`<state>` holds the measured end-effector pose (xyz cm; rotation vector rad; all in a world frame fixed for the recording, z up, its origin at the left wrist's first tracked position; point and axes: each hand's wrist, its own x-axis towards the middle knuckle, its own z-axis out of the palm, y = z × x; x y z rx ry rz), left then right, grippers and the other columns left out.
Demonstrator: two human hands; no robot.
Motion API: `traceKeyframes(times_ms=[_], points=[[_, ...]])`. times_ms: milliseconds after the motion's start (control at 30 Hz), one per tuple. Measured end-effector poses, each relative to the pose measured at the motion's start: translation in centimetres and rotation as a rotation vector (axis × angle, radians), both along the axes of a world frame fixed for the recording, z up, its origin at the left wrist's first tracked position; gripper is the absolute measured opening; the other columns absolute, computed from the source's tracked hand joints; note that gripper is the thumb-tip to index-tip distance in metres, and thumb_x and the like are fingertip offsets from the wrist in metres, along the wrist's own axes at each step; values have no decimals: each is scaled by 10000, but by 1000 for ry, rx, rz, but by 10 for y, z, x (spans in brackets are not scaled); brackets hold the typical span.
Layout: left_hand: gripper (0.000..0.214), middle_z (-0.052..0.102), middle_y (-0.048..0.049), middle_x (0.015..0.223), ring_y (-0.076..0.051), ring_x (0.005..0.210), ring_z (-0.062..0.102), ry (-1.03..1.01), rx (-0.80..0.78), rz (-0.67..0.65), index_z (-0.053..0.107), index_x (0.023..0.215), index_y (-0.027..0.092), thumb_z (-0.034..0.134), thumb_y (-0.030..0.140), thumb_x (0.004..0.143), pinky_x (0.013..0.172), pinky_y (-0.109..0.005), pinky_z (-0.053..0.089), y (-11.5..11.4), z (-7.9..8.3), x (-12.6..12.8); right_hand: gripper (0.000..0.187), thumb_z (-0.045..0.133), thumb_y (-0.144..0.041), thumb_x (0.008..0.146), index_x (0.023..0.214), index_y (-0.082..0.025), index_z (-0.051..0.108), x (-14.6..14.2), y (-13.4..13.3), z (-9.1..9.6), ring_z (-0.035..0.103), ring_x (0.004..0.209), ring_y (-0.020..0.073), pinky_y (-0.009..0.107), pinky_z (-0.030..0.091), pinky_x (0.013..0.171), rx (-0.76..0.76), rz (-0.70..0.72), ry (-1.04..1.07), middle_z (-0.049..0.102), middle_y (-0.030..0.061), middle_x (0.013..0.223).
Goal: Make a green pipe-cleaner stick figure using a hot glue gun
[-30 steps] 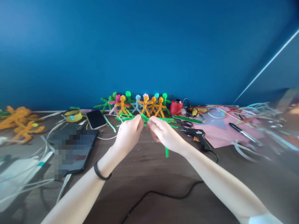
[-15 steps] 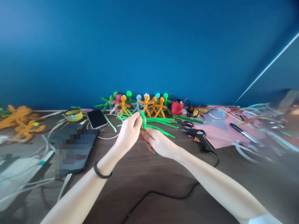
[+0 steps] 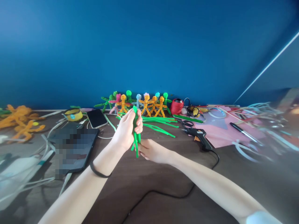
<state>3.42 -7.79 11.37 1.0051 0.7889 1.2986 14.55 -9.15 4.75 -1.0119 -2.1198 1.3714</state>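
Observation:
My left hand (image 3: 126, 130) is wrapped round a folded bundle of green pipe cleaners (image 3: 136, 139), held upright above the dark table. The bundle's bent top pokes out over the fingers, and its loose ends hang below the palm. Lower down, my right hand (image 3: 155, 151) is closed with its fingertips at those ends, partly hidden behind them. Behind the hands lie several loose green pipe cleaners (image 3: 161, 119). A row of small pipe-cleaner figures, among them an orange figure (image 3: 146, 105), stands against the blue wall.
To the right are a glue gun (image 3: 198, 134) with a black cord, scissors (image 3: 187, 123), a roll of red ribbon (image 3: 177, 106), pink paper (image 3: 215, 137) and a marker (image 3: 245, 134). On the left lie a phone (image 3: 97, 119), a tablet (image 3: 85, 152), cables and orange figures (image 3: 23, 119).
My left hand has turned and closed round the bundle, slightly lower and further left. My right hand has slid down to the lower ends, which now show below the left palm.

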Motion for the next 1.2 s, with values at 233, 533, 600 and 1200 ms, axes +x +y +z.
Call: traceKeyframes(times_ms=[233, 533, 600, 1200], points=[[227, 278, 88, 421, -27, 337, 190, 140, 80, -70, 441, 678, 177, 364, 234, 883, 360, -156, 156, 3, 0, -7, 240, 520, -378, 818, 758, -156, 589, 22, 9, 26, 529, 496, 86, 196, 404, 504, -23, 125, -166, 556, -27, 572], [220, 308, 76, 434, -41, 357, 230, 471, 84, -211, 445, 684, 186, 391, 302, 862, 359, -175, 157, -2, -4, -2, 203, 506, -314, 854, 1007, -207, 587, 44, 19, 50, 580, 705, 121, 240, 458, 585, 241, -274, 403, 620, 31, 907], [250, 325, 73, 425, -43, 350, 238, 533, 90, -239, 447, 666, 184, 387, 324, 864, 354, -180, 168, -3, -5, -2, 189, 561, -349, 824, 933, -198, 593, 43, 18, 51, 576, 686, 122, 240, 453, 582, 241, -279, 417, 626, 20, 833], [249, 421, 38, 533, -39, 403, 379, 230, -81, -476, 506, 702, 155, 394, 289, 879, 395, -165, 287, -7, -11, 2, 277, 616, -410, 782, 715, -174, 488, 39, 18, 46, 549, 508, 90, 237, 407, 531, 212, -285, 578, 540, -48, 532]])
